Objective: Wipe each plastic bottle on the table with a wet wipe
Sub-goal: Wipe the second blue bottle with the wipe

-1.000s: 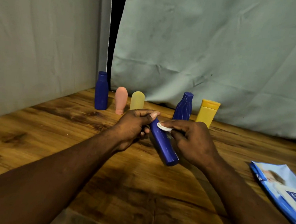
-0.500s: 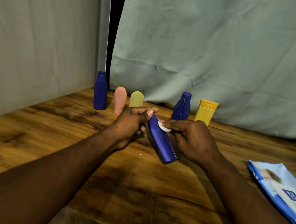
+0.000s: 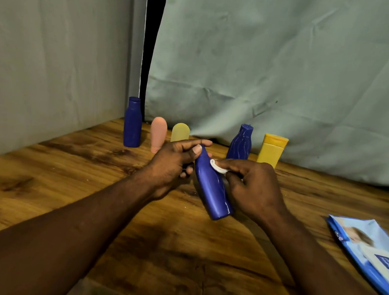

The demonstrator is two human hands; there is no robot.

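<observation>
A blue plastic bottle [image 3: 211,189] is tilted in the air above the wooden table [image 3: 74,167], its base pointing toward me. My left hand [image 3: 174,164] grips its upper end, thumb on the neck. My right hand [image 3: 252,187] pinches a small folded white wet wipe [image 3: 218,167] and presses it against the bottle's upper side. Along the back stand a tall dark blue bottle [image 3: 133,123], a pink bottle [image 3: 158,136], a pale yellow bottle [image 3: 180,132], a ribbed blue bottle [image 3: 240,143] and a yellow bottle [image 3: 272,149].
A light blue pack of wet wipes [image 3: 369,251] lies flat at the right edge of the table. Grey-green cloth [image 3: 262,71] hangs behind and to the left, with a dark gap [image 3: 150,53] at the corner.
The held bottle has tilted a little more upright, and my right hand has slid the wipe slightly along its upper part. The standing bottles have not moved.
</observation>
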